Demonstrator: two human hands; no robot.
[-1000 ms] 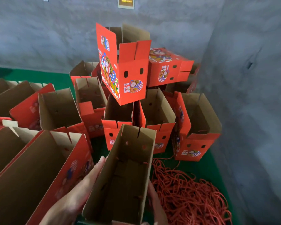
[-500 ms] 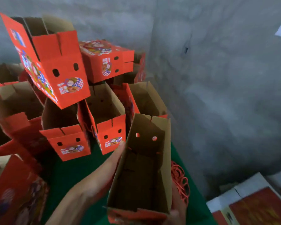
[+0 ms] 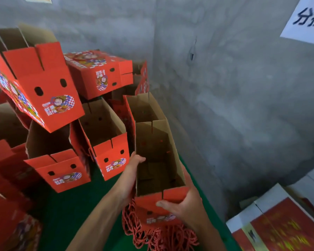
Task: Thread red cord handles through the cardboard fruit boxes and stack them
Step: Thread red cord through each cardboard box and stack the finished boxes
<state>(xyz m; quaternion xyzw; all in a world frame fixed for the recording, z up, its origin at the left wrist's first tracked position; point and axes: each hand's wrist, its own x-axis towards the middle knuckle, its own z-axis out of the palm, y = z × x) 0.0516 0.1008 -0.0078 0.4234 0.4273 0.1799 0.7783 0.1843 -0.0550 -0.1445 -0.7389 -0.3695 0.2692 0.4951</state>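
Both hands hold the open box [image 3: 158,160]: left grip [image 3: 134,163] curled over its rim, right grip [image 3: 181,207] clasping its near end

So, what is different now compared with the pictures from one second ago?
The held box was carried forward and to the right, toward the open box by the wall. The left hand, flat along the side before, now hooks its fingers over the rim. The right hand keeps its grip on the near red end. The camera also turned right. The stacked boxes and the red cords stayed in place.
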